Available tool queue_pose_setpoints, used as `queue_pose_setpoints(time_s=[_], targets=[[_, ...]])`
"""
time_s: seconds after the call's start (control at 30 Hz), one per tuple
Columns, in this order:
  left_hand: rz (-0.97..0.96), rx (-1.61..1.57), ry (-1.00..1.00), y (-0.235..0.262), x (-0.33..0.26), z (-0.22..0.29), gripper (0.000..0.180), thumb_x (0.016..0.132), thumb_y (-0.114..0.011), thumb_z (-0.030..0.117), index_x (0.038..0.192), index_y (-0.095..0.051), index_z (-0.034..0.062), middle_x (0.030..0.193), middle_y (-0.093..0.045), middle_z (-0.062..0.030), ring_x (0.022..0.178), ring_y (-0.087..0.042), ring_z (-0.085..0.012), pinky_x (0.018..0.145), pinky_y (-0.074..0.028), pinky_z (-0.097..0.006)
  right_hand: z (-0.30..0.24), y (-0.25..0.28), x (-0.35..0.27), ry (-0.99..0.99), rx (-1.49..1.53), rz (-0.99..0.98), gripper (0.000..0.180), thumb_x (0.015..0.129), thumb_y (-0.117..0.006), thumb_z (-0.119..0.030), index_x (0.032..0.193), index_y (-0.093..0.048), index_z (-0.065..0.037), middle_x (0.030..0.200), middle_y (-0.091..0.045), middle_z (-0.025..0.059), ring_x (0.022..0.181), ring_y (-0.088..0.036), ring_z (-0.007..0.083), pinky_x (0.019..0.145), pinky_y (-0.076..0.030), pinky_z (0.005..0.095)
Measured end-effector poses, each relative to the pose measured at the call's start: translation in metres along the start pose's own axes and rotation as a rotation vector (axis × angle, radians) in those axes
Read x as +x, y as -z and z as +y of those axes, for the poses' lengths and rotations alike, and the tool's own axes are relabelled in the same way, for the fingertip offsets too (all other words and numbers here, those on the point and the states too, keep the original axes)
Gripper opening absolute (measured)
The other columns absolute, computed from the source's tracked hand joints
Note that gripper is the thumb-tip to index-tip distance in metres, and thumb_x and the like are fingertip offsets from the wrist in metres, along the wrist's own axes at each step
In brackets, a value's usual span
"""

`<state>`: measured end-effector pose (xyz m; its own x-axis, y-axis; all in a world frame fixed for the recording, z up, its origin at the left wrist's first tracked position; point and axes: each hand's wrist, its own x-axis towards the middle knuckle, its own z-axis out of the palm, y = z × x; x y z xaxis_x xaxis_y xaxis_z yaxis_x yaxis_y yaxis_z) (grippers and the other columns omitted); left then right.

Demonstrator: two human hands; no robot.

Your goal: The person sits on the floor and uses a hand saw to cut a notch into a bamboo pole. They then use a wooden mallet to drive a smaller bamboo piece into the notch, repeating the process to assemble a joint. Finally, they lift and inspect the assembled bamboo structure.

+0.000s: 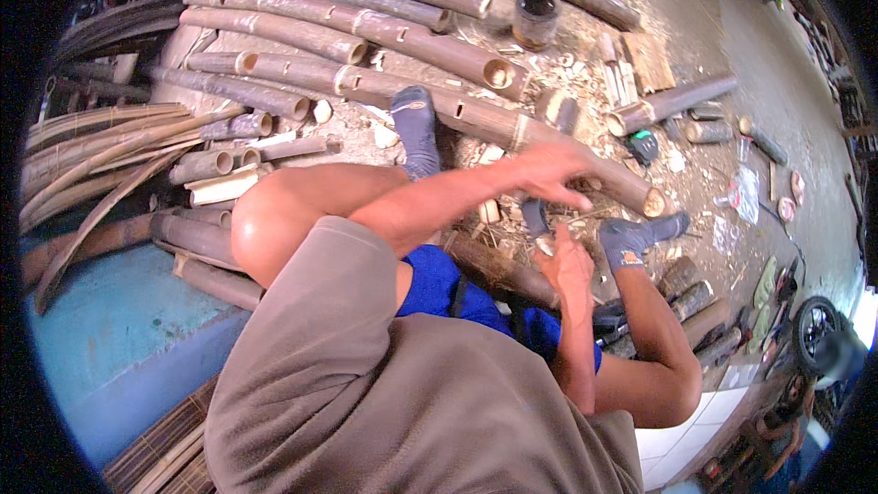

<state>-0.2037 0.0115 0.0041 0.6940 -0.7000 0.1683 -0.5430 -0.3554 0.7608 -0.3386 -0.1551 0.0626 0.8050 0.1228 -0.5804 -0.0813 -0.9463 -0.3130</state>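
The left hand (pixel 547 174) rests with fingers spread narrowly on a long bamboo pole (pixel 476 119) lying across the floor (pixel 695 0). The right hand (pixel 567 265) is closed around what appears to be a small pale bamboo piece (pixel 546 244), just below the pole. Grey-socked feet (pixel 416 128) brace against the pole.

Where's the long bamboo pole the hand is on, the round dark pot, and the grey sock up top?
long bamboo pole (pixel 476 114), head view, middle of its stem.
round dark pot (pixel 535 18), head view, its side wall.
grey sock (pixel 416 128), head view, its sole.
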Motion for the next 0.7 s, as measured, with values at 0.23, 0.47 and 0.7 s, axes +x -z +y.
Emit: queue_pose_setpoints(time_s=[0.23,0.47,0.7], targets=[[-0.379,-0.389,0.400,-0.029,0.020,0.028,0.088,0.091,-0.044,0.083,0.114,-0.076,0.0042,0.115,-0.072,-0.0232,0.108,-0.066,-0.0425,0.096,-0.051,-0.048,0.027,0.015,0.004,0.362,-0.109,0.694,0.067,0.084,-0.078,-0.025,0.139,-0.052,0.003,0.135,-0.055,0.0314,0.127,-0.052,0.0475,0.108,-0.042,0.0531],[0.371,-0.481,0.454,0.071,0.057,-0.059,0.059,0.079,-0.082,0.049,0.115,-0.074,0.0020,0.110,-0.074,-0.0152,0.098,-0.069,-0.0220,0.087,-0.055,-0.038,0.052,-0.052,-0.023,0.080,-0.250,-0.062,0.062,0.086,-0.075,-0.031,0.141,-0.054,-0.012,0.143,-0.052,0.0204,0.128,-0.051,0.0424,0.101,-0.047,0.0591],[1.277,-0.511,0.389,0.196,0.077,-0.085,0.058,0.090,-0.076,0.048,0.117,-0.058,-0.0007,0.099,-0.070,-0.0089,0.089,-0.064,-0.0194,0.084,-0.052,-0.034,0.080,-0.140,-0.002,0.113,-0.547,-0.257,0.036,0.100,-0.052,-0.028,0.133,-0.059,-0.017,0.123,-0.063,0.0133,0.121,-0.058,0.0375,0.094,-0.043,0.0667]])
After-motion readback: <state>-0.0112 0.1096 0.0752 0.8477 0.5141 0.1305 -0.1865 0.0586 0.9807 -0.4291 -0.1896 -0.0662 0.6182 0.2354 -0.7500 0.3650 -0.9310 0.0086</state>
